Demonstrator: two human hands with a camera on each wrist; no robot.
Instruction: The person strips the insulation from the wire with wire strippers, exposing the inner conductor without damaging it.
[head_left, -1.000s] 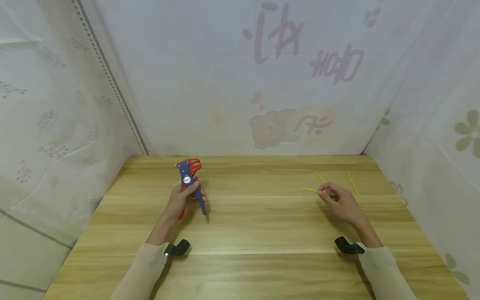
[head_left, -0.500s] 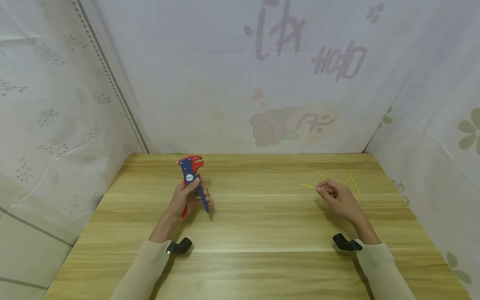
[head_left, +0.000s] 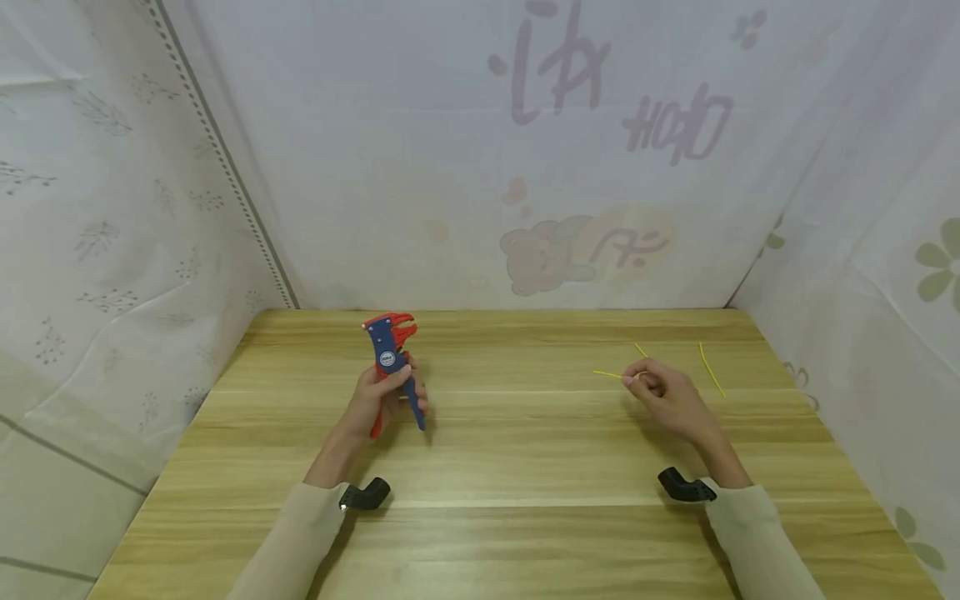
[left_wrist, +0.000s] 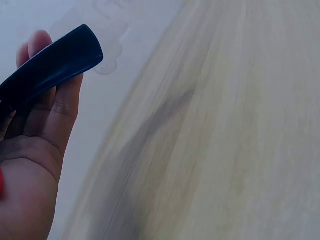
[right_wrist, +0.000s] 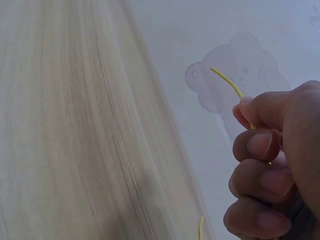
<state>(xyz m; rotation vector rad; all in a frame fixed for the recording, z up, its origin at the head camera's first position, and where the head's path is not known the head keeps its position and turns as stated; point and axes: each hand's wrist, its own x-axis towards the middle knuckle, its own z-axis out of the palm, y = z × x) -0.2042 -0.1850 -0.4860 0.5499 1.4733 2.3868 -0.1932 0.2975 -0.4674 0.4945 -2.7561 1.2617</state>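
On the left of the head view, my left hand (head_left: 372, 400) grips a wire stripper (head_left: 386, 343) with red jaws and blue and red handles, its head pointing away from me. The left wrist view shows the dark end of one handle (left_wrist: 70, 57) lying across my curled fingers (left_wrist: 67, 102). At the right, my right hand (head_left: 667, 400) pinches a thin yellow wire (head_left: 606, 373) between thumb and forefinger, its free end pointing left. In the right wrist view that yellow wire (right_wrist: 227, 81) sticks out past the thumb, and the other fingers are curled in.
Two more yellow wires lie on the wooden table (head_left: 517, 450): one wire (head_left: 640, 350) just behind my right hand, another wire (head_left: 711, 368) farther right. Printed cloth (head_left: 450, 167) hangs behind the table and along both sides. Each cuff carries a black wrist camera (head_left: 367, 495).
My left hand has moved slightly right with the wire stripper. My right hand has shifted a little left with the pinched wire, so the two hands are closer together.
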